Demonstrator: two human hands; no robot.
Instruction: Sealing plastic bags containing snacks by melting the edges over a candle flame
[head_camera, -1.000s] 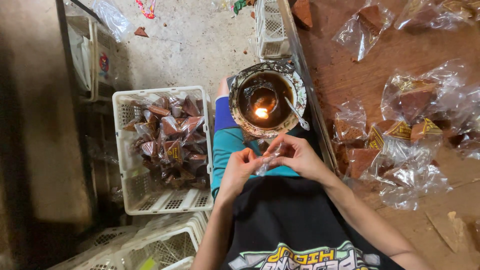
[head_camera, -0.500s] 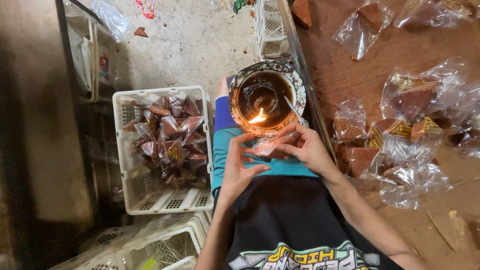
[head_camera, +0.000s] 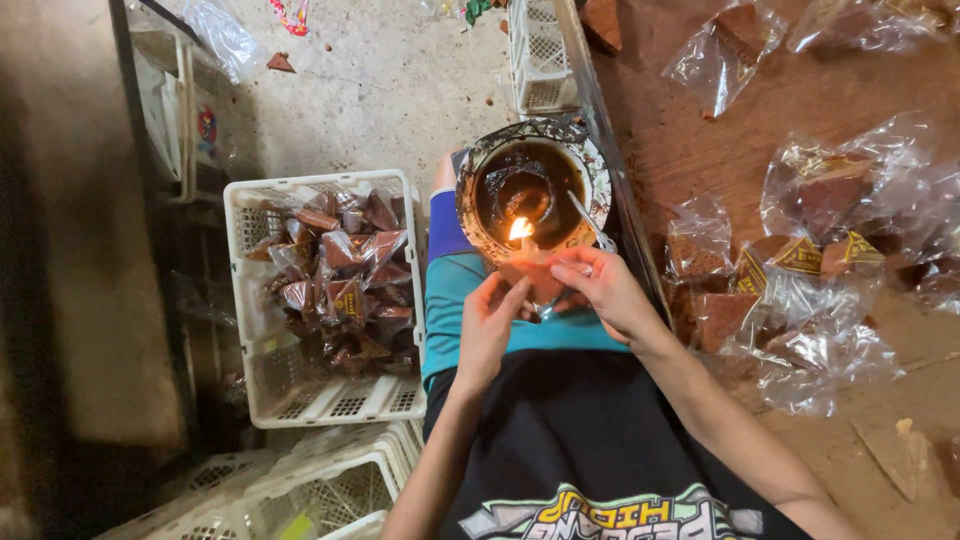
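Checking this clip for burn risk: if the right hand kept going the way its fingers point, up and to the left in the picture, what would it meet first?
The right hand would probably first meet the small flame, then the dark bowl behind it. Depth is unclear from above.

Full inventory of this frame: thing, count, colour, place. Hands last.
Clear packet: one, brown piece inside, held by both hands at the flame.
Flame: one, orange-white, at the near rim of the dish.
Dish: one, round, dark waxy inside, on the person's lap.
White crate: one, left on the floor, full of brown wrapped packets.
Other white crates: several, bottom left and top centre; count unclear.
Loose packets: many, clear with brown pieces, on the brown surface right.
Concrete floor: grey, top.
Left hand: on the packet's left side.
Right hand: pinching the packet from the right.
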